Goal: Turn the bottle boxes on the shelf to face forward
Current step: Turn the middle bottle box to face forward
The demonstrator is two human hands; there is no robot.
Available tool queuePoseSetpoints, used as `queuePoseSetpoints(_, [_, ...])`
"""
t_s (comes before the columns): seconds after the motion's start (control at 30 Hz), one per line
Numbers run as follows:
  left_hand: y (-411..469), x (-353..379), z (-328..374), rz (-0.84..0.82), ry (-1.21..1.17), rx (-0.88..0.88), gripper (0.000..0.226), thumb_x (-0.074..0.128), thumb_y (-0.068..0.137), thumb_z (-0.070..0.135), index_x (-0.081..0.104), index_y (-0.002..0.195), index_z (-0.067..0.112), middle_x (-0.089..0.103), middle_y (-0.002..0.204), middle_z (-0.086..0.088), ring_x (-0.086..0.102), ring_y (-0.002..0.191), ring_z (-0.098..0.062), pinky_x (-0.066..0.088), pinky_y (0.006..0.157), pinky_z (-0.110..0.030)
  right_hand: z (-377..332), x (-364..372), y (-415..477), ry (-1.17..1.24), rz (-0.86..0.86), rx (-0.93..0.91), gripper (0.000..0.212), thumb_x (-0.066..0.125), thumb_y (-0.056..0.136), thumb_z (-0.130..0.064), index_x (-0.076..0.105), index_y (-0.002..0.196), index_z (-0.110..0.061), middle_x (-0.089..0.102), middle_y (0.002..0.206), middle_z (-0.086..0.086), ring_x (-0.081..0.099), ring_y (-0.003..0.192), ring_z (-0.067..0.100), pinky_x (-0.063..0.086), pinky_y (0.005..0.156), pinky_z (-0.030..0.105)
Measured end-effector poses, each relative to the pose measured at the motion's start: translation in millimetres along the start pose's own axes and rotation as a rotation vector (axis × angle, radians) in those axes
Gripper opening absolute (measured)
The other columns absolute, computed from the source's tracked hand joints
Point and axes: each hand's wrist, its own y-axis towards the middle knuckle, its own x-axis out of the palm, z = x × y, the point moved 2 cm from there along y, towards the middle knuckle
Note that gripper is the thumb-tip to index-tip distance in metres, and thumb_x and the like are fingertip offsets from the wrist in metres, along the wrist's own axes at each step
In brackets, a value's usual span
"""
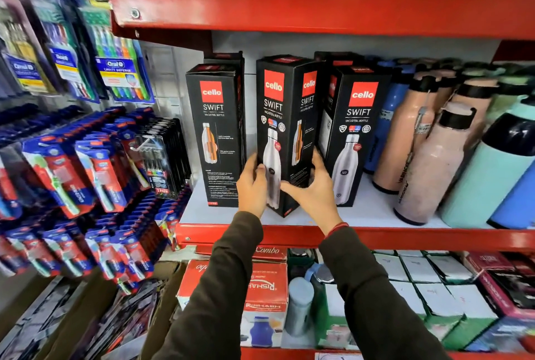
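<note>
— What am I holding?

— My left hand (253, 183) and right hand (311, 190) clasp the middle box (282, 128) low down, either side. It stands upright on the shelf (376, 212), corner towards me, still needing a twist about its long axis.

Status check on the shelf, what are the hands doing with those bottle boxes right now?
Left hand and right hand gripping middle box, standing corner-on. Left box, right box face forward. Nothing blocking.

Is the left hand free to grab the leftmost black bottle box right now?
Probably not at once: the left hand is gripping the middle box. The leftmost box stands beside it, front unobstructed.
</note>
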Motion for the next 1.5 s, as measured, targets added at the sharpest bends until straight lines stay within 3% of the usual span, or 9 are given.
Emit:
queuePoseSetpoints(0.13, [1,-6,-13,-0.083,-0.048,-0.031,0.043,0.051,0.099,0.010,0.049,0.142,0.014,0.057,0.136,0.002,0.053,0.131,-0.017,0.040,0.113,-0.030,1,-5,1,0.005,-0.087,-0.015,0.088,0.070,0.082,-0.019,0.020,0.154,-0.030,0.036,0.157,-0.006,0.033,0.145,0.007,0.030,0.121,0.039])
queuePoseSetpoints(0.27, [-10,-5,-13,-0.039,-0.050,0.002,0.046,0.054,0.099,0.008,0.046,0.144,0.015,0.052,0.135,0.011,0.050,0.127,-0.008,0.038,0.101,-0.003,0,-3,0,-0.022,-0.095,-0.046,0.070,0.056,0.092,-0.007,0.027,0.152,-0.029,0.041,0.155,-0.002,0.037,0.143,0.009,0.032,0.120,0.039])
queuePoseSetpoints(0.4, [-14,-5,-14,-0.024,-0.051,0.029,0.046,0.054,0.099,0.005,0.047,0.141,0.023,0.055,0.133,0.014,0.052,0.125,0.004,0.038,0.112,-0.019,5,2,1,-0.029,-0.078,-0.032,0.069,0.053,0.093,0.000,0.030,0.151,-0.030,0.045,0.152,0.000,0.041,0.141,0.013,0.034,0.119,0.040])
queuePoseSetpoints(0.57, [-15,-3,-11,0.020,-0.030,0.057,0.046,0.052,0.097,-0.001,0.049,0.132,0.030,0.057,0.127,0.014,0.050,0.108,0.030,0.038,0.099,0.000,10,7,1,-0.017,-0.033,0.011,0.070,0.056,0.091,0.001,0.033,0.149,-0.031,0.050,0.147,0.002,0.046,0.138,0.017,0.038,0.116,0.043])
queuePoseSetpoints(0.8, [-14,-2,-13,0.039,0.014,0.076,0.045,0.054,0.097,0.001,0.051,0.138,0.018,0.059,0.125,0.012,0.050,0.105,0.031,0.038,0.093,0.004,12,8,0,0.025,0.036,0.018,0.064,0.058,0.091,0.002,0.041,0.146,-0.025,0.054,0.140,-0.001,0.049,0.135,0.018,0.041,0.114,0.041])
queuePoseSetpoints(1.03, [-15,-2,-9,0.013,0.054,0.084,0.045,0.054,0.097,0.003,0.050,0.138,0.022,0.060,0.129,0.007,0.058,0.116,0.008,0.038,0.092,0.003,8,6,-8,0.053,0.149,0.049,0.048,0.062,0.090,-0.001,0.055,0.136,-0.014,0.065,0.124,0.003,0.061,0.106,0.005,0.043,0.087,-0.002])
queuePoseSetpoints(1.2, [-21,-3,-9,0.026,0.053,0.085,0.047,0.054,0.098,0.008,0.046,0.143,0.020,0.057,0.142,-0.001,0.055,0.129,-0.012,0.042,0.107,-0.015,4,3,-17,0.080,0.254,-0.020,0.038,0.064,0.087,0.000,0.065,0.119,-0.020,0.066,0.115,0.001,0.065,0.096,0.006,0.056,0.089,0.025])
queuePoseSetpoints(1.3, [-32,-8,0,0.106,0.003,0.140,0.045,0.053,0.098,0.009,0.047,0.140,0.024,0.058,0.136,0.003,0.056,0.129,-0.013,0.046,0.112,-0.035,-8,0,-24,0.082,0.355,-0.116,0.031,0.064,0.087,-0.002,0.067,0.110,-0.022,0.064,0.109,0.001,0.061,0.086,0.002,0.051,0.078,0.014])
queuePoseSetpoints(1.5, [-33,-32,22,0.340,0.178,0.438,0.043,0.049,0.099,0.006,0.047,0.141,0.015,0.046,0.142,-0.007,0.042,0.136,-0.012,0.031,0.116,-0.022,-38,25,-31,0.089,0.268,-0.263,0.027,0.062,0.090,-0.006,0.067,0.113,-0.020,0.064,0.108,-0.003,0.063,0.091,0.010,0.053,0.078,0.019])
